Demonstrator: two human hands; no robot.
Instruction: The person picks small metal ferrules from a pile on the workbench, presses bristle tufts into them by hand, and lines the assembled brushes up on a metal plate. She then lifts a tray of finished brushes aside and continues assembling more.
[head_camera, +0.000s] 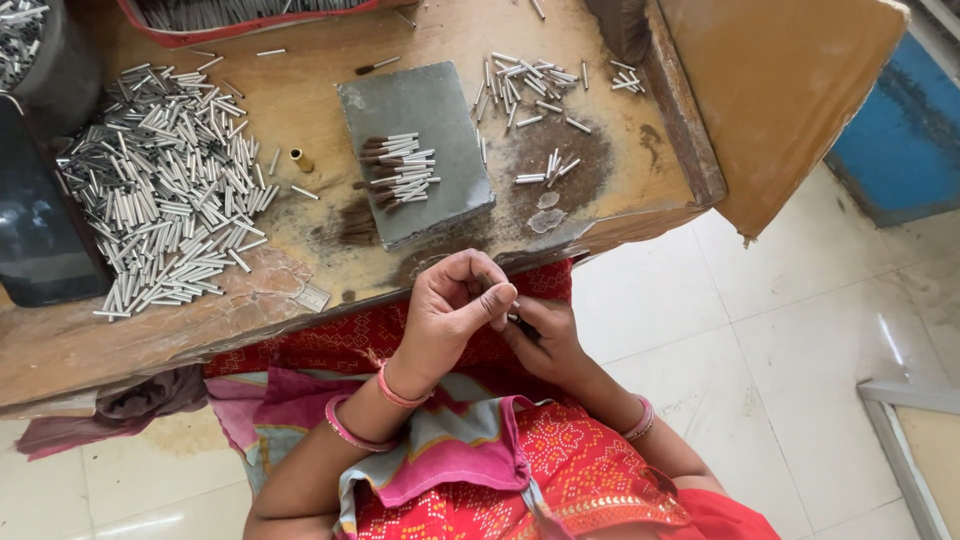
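Observation:
My left hand (452, 310) is curled, its thumb and fingers pinched together just below the wooden table's front edge (300, 315). My right hand (545, 340) sits right beside it, fingers closed around a small dark tuft or thin piece that I can barely see. Both hands hover over my lap in red patterned cloth. On the table ahead lies a grey block (415, 150) carrying a row of small metal tubes with brown bristle tips (400, 172).
A big heap of plain silver tubes (170, 190) covers the table's left. More loose tubes (530, 85) lie at the back right. A dark tray (35, 230) sits at the left edge, a brown board (780, 100) leans at the right. White floor tiles lie beyond.

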